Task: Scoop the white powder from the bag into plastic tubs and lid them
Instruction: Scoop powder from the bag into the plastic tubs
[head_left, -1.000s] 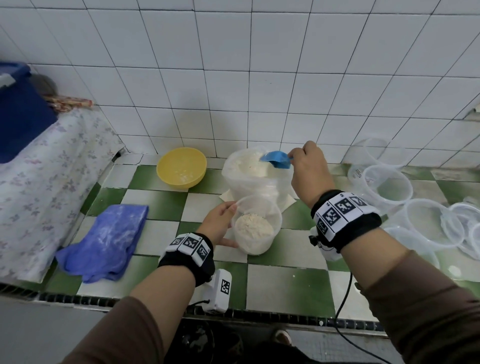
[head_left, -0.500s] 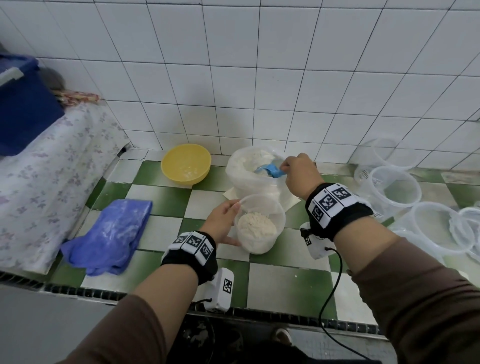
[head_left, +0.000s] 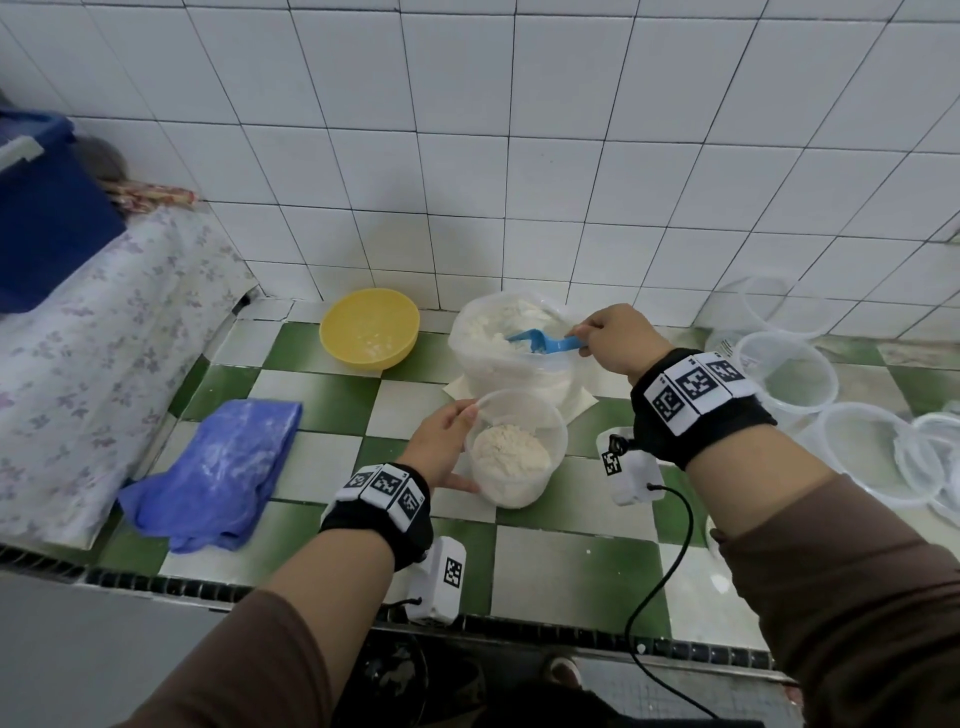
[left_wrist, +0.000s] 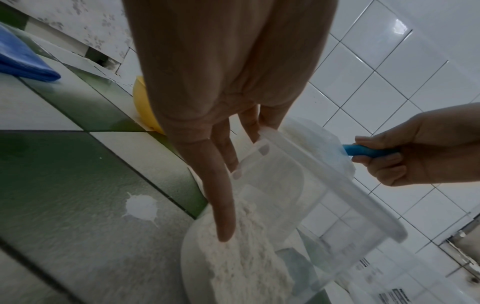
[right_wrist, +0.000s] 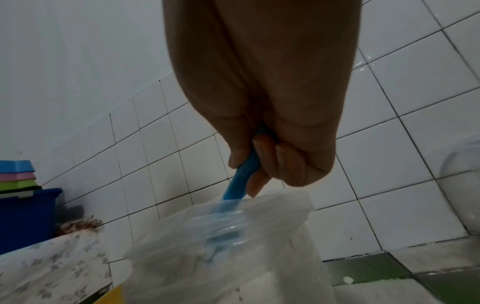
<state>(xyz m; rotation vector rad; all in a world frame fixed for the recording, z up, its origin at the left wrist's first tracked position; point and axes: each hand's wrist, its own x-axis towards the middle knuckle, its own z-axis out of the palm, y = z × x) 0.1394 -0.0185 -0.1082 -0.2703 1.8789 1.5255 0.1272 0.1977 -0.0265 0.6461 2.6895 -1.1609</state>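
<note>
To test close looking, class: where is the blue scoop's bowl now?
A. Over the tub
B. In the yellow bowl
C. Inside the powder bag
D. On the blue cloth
C: the right hand holds the blue scoop by its handle, with its bowl down inside the open bag.

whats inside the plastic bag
Visible: white powder and the head of the blue scoop, its handle gripped by the right hand. The bag's bottom is hidden under the powder.
</note>
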